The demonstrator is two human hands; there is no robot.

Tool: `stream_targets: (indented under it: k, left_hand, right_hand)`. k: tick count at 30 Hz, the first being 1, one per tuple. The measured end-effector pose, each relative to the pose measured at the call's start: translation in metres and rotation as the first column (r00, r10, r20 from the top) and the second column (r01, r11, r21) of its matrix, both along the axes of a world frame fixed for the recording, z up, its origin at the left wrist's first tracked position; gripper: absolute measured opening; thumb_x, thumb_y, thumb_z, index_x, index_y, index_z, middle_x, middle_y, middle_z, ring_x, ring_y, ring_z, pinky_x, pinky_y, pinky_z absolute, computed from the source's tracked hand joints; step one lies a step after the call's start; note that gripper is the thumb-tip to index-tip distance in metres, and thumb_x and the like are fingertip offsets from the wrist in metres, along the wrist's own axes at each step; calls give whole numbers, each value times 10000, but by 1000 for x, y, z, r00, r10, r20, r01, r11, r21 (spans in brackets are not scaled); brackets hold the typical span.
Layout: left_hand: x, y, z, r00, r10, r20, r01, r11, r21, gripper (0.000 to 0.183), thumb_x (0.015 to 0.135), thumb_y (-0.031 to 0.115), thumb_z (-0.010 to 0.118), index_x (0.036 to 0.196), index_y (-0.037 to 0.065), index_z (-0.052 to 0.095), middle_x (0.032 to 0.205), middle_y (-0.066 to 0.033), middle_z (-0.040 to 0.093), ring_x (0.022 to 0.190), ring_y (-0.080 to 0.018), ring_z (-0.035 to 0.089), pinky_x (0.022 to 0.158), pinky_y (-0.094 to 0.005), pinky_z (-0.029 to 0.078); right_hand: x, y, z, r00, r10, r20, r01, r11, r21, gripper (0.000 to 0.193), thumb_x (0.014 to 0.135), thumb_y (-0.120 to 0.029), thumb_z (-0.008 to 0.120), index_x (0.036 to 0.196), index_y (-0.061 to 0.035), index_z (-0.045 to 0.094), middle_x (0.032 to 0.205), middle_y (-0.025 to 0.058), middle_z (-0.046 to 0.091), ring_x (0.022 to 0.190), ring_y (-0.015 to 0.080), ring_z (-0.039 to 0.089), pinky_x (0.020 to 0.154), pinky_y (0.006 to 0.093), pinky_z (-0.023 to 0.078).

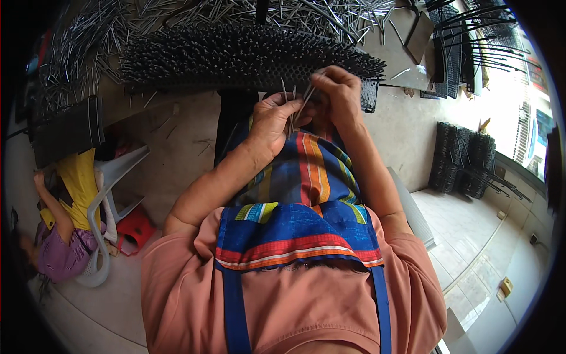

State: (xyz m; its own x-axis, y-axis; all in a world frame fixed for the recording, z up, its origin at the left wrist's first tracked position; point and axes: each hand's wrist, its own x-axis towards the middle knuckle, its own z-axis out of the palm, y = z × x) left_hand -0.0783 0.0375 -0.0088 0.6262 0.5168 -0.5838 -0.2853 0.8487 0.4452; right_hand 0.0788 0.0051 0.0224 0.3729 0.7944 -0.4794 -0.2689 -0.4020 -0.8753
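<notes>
Silver-grey rods (307, 97) at the left hand (271, 120) and right hand (340, 88), a multicoloured apron (298, 221) below.
Red, orange and white stripes cross the apron's blue, over a salmon shirt (303, 307); beyond the 2 hands, packed pieces (253, 56) are black; left of them, a co-worker's yellow cloth (81, 174), purple striped top (63, 253) and pale grey chair (127, 162).

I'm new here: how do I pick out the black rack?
Find the table across the top. Along its near edge, just beyond the left hand and right hand, sits the long black rack. Its upright rods are packed tight, unlike the loose rods heaped behind.
</notes>
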Motion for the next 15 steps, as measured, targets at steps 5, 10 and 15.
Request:
stream_targets:
  k: [5, 10, 15]
  left_hand:
    - [-7, -4, -4, 993, -34, -110, 21, 993, -117, 165, 936, 41, 528, 1065, 15, 629, 953, -156, 698, 827, -252, 699, 751, -369, 577]
    - [-3, -5, -1, 996, -22, -89, 15, 997, -77, 159, 939, 29, 498, 1040, 27, 621, 922, -156, 697, 788, -245, 702, 687, -344, 578]
    - [-1, -4, 6, 989, -41, -141, 43, 999, 13, 174, 941, 40, 503, 1062, 44, 628, 927, -125, 704, 789, -210, 701, 684, -324, 568]
  right_hand:
    - [13, 14, -2, 853, -423, 307, 241, 839, 487, 31, 818, 16, 705, 832, -10, 695, 720, -27, 620, 623, 38, 513, 560, 183, 400]
    - [16, 19, -12, 734, -393, 554, 33, 835, 549, 67, 789, 72, 703, 831, 21, 690, 787, 2, 645, 720, 55, 562, 656, 201, 453]
    - [11, 22, -10, 732, -362, 578, -3, 846, 534, 80, 767, 72, 712, 826, 22, 693, 792, 25, 655, 720, 64, 580, 639, 202, 458]
